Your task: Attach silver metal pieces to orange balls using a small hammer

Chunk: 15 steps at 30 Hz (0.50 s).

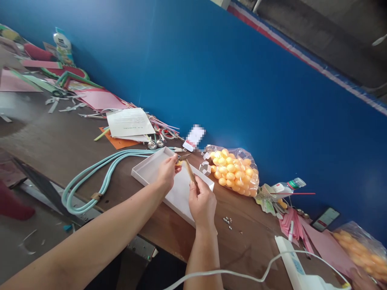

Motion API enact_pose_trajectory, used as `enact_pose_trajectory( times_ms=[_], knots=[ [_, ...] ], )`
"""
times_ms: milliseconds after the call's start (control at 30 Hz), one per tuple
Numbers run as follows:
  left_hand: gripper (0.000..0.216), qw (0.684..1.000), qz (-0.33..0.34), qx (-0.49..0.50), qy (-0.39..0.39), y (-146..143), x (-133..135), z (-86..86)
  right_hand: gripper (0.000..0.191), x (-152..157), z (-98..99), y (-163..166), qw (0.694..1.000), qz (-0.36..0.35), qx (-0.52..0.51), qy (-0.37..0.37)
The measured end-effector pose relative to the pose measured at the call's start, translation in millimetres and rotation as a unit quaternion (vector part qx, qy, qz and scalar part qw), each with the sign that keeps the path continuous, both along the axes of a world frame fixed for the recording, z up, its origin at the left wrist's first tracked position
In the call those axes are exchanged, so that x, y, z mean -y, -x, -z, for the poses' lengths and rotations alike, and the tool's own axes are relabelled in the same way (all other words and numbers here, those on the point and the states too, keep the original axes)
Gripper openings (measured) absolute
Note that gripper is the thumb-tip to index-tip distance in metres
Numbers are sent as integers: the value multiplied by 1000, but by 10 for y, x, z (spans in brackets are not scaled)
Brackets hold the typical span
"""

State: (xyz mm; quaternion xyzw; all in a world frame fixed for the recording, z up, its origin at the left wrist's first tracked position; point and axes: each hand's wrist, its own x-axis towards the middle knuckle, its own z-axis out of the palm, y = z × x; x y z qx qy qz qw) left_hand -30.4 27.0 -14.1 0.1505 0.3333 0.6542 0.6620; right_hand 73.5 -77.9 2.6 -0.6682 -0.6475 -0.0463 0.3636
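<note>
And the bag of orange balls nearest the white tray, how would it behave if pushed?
The bag probably deforms easily, as it looks thin and crinkled. The balls may roll against each other, being rounded and separate.

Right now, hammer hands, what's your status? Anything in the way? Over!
Right hand gripping wooden-handled hammer; left hand at its top end, grip unclear. Hammer over white open box. White cable crossing in front of right forearm.

Pale sheen on blue wall (211, 80), upper left; dim upper-right corner; badge (194, 137) pixelated; edges stretched.
</note>
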Motion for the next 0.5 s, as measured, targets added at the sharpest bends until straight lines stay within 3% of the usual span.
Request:
enact_pose_trajectory(
  times_ms=[500],
  knots=[
    [41,999,7,-33,-25,0,17,-6,35,-2,0,-2,1000,18,-22,4]
  ],
)
